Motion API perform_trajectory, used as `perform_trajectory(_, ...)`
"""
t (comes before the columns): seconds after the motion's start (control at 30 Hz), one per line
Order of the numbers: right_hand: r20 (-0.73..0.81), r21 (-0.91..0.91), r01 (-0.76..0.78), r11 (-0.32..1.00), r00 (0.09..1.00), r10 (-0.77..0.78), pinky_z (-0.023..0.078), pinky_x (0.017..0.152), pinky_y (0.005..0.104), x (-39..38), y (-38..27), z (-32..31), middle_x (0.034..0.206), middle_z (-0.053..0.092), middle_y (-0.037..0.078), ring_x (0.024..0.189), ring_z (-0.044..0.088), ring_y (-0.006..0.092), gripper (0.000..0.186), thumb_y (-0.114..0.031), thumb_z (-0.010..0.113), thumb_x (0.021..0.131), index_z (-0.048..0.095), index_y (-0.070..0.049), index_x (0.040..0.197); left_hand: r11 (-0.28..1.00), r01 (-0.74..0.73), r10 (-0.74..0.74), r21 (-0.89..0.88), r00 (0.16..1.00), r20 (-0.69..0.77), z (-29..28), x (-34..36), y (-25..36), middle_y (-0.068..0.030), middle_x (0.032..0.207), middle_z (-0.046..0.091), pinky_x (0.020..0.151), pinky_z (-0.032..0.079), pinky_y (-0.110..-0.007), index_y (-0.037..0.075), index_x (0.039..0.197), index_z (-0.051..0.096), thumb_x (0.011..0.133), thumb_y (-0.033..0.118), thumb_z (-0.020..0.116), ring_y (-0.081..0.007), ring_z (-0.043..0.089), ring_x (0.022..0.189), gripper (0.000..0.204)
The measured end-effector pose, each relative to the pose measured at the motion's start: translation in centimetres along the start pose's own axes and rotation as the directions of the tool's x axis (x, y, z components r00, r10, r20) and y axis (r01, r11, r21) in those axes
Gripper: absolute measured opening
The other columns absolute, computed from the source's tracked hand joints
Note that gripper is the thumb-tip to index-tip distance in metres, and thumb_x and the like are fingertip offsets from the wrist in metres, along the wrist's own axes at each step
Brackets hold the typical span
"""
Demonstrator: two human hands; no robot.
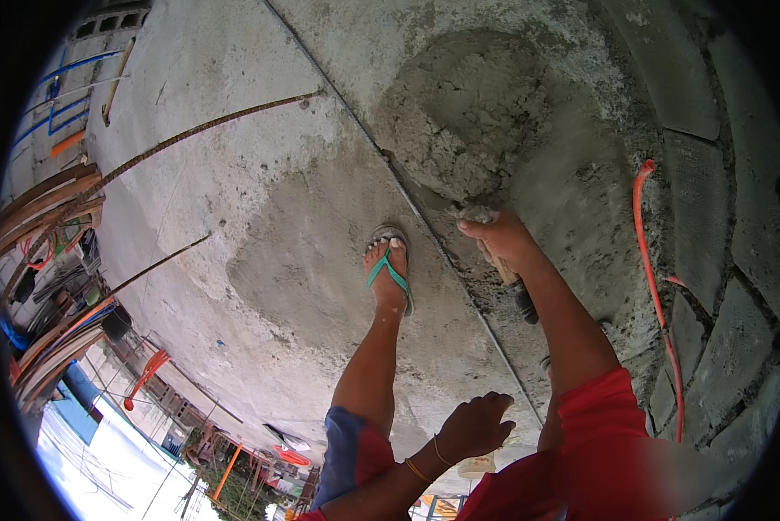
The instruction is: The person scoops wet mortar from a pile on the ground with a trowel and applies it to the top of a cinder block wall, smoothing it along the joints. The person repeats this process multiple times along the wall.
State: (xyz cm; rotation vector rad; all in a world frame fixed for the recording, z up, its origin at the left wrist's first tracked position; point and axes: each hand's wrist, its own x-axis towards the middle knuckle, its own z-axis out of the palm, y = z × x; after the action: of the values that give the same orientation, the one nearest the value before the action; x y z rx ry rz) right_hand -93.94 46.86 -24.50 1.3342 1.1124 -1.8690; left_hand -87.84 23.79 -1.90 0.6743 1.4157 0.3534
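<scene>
My right hand [503, 234] grips a mortar-caked hand tool [503, 269] with a pale handle and a dark lower end, its top end at the edge of a rough mound of wet grey mortar [468, 104]. My left hand [477, 421] hangs low over the concrete, fingers loosely bent and apart, holding nothing. A long thin steel rod [424, 217] crosses the slab between the mortar and my left foot [385, 269], which wears a green-strapped flip-flop.
Rebar stubs [242, 113] project from the concrete slab [199, 182] at left. An orange conduit [646, 243] runs beside a grey block wall [702, 217] at right. Wooden planks [51, 191], blue pipes [69, 122] and scattered building materials line the far left.
</scene>
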Motion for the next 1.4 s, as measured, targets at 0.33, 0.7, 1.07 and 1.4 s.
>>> perform_trajectory(0.33,0.020,0.275,-0.129,0.953,0.992,0.128,0.047,0.050,0.0325,-8.2,6.4,2.8,0.072,0.059,0.002,0.056,0.054,0.0118,0.050,-0.029,0.088,0.088,0.061,0.003,0.115,0.994,0.052,-0.042,-0.096,0.994,0.103,-3.1,0.1,2.1,-0.0212,0.126,0.066,0.094,0.056,-0.051,0.001,0.132,0.059,0.097,0.028,0.069,-0.0415,0.068,0.112,0.046)
perform_trajectory(0.7,-0.086,0.171,-0.063,0.983,0.993,0.078,0.043,0.046,0.0316,-5.6,5.4,-7.8,0.069,0.058,0.004,0.050,0.053,0.0133,0.043,-0.025,0.085,0.091,0.061,0.003,0.112,0.998,0.030,-0.031,-0.063,0.999,-0.026,-2.8,1.1,1.6,-0.0203,0.110,0.067,0.086,0.056,-0.053,0.002,0.122,0.059,0.093,0.030,0.071,-0.0409,0.070,0.100,0.042)
perform_trajectory(1.07,0.000,-0.249,-0.144,0.958,0.989,0.149,0.047,0.050,0.0338,-2.7,6.8,-12.8,0.072,0.065,0.005,0.056,0.060,0.0153,0.045,-0.022,0.088,0.085,0.070,0.000,0.120,0.994,0.109,-0.110,0.026,0.991,0.070,-3.2,2.6,2.2,-0.0212,0.125,0.066,0.093,0.055,-0.051,0.003,0.133,0.060,0.096,0.031,0.070,-0.0412,0.068,0.109,0.047)
perform_trajectory(1.4,-0.251,0.453,0.061,0.890,0.966,0.061,0.053,0.055,0.0380,-15.4,24.1,-5.1,0.088,0.066,0.006,0.059,0.058,0.0166,0.042,-0.012,0.086,0.086,0.062,-0.004,0.119,0.991,0.111,-0.123,0.068,0.975,0.187,-2.3,3.0,3.0,-0.0225,0.130,0.066,0.103,0.052,-0.048,0.002,0.136,0.060,0.099,0.032,0.068,-0.0402,0.065,0.120,0.048)
